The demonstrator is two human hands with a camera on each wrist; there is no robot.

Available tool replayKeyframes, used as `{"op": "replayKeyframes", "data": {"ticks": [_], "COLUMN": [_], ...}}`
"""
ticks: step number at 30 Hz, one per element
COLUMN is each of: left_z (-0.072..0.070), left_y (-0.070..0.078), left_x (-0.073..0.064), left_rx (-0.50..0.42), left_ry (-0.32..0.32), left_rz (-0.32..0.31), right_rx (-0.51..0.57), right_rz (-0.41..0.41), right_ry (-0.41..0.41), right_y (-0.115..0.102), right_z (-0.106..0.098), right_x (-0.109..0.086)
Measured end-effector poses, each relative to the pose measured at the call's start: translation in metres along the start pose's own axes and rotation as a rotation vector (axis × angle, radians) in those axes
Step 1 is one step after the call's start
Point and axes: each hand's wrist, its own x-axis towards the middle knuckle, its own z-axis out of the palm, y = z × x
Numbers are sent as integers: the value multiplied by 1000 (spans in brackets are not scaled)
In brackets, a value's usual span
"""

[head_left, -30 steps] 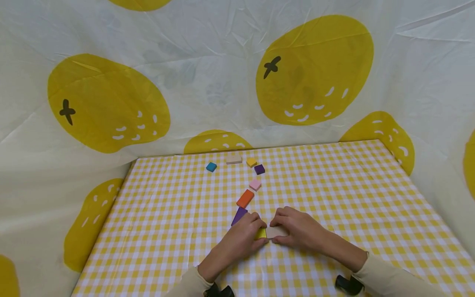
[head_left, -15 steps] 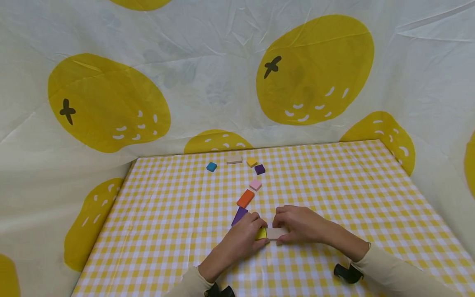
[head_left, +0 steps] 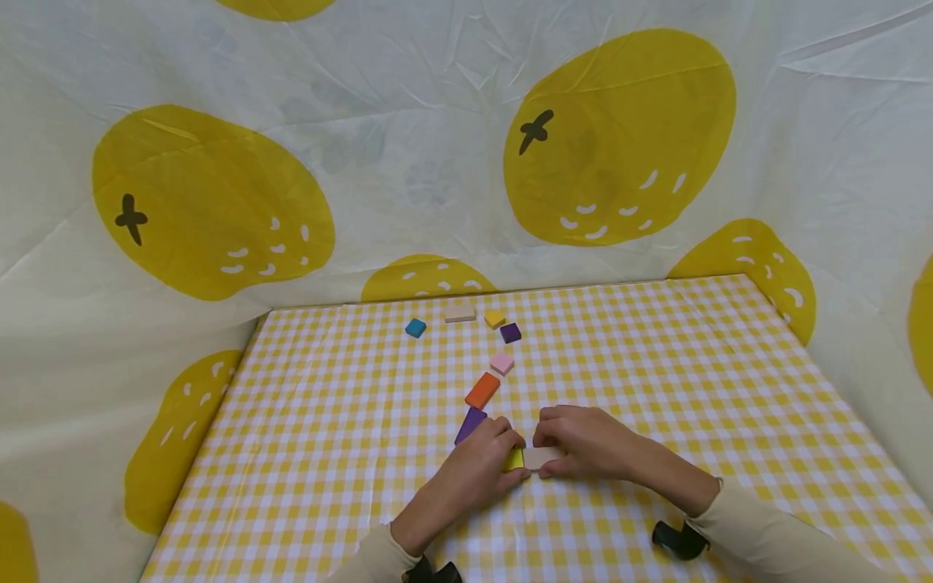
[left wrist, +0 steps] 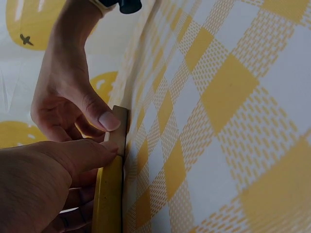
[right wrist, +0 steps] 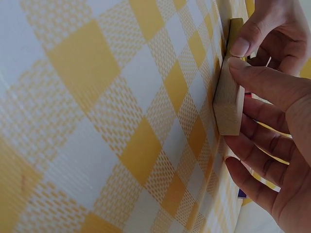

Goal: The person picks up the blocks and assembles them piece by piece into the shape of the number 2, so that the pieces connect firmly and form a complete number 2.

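Seemingly aligning ends, the left hand (head_left: 474, 461) pinches a yellow rectangular wooden block (left wrist: 109, 196), the right hand (head_left: 586, 441) a pale bare-wood bar (right wrist: 228, 114). Next likely calls for gentle release.

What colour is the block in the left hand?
That block in the left hand is yellow; it shows best in the left wrist view.

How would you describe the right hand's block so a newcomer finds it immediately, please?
On the checked tablecloth, find the person's right hand. It pinches the pale block, end to end with the yellow block. Its bare wood colour sets it apart from that yellow neighbour.
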Motion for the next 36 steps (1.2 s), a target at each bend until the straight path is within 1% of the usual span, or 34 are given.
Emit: {"op": "replayKeyframes", "data": {"ticks": [4, 8, 12, 15, 18, 21, 24, 28, 32, 36], "left_z": [0, 0, 1, 1, 0, 0, 0, 0, 0, 1], "left_y": [0, 0, 0, 0, 0, 0, 0, 1, 1, 1], "left_x": [1, 1, 1, 1, 2, 2, 2, 3, 2, 2], "left_rx": [2, 5, 9, 7, 0, -2, -4, -2, 3, 1], "left_ry": [-3, -3, -4, -7, -15, -24, -29, -33, -35, -33], "left_rz": [-5, -7, -4, 2, 1, -2, -6, -10, -14, -16], "right_rx": [2, 8, 8, -7, -30, -48, -57, -72, -92, -100], "right_rz": [-12, -35, -70, -88, -94, -101, -116, -150, -185, -193], "right_ry": [-12, -46, -96, -114, -102, -63, -18, 19, 35, 34], "right_y": [1, 3, 8, 13, 16, 19, 22, 27, 31, 32], "right_z": [-2, -8, -18, -27, -34, -38, -40, -41, -39, -37], "right_x": [2, 6, 9, 13, 20, 28, 36, 48, 60, 70]}}
